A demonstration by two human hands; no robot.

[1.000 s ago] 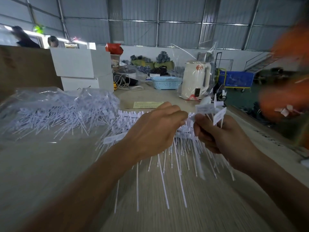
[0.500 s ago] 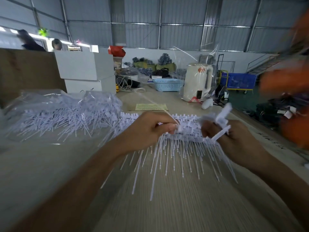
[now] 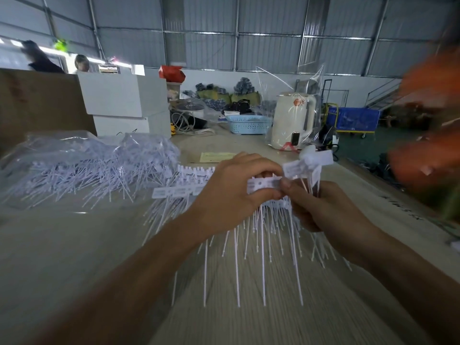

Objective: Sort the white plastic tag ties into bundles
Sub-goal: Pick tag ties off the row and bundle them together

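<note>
Both hands pinched the white plastic tag strip [image 3: 263, 184] crosswise between them, left hand [image 3: 231, 195] meeting right hand [image 3: 321, 207], tails hanging toward the bench [image 3: 74, 257].

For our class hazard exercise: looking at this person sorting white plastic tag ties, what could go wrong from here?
1. The left hand and right hand pinch one white plastic tag strip among many hanging tails; the tails could tangle or spill from the grip.
2. The loose pile of white ties in clear plastic bags lies close by, so sorted and unsorted ties might mix.
</note>
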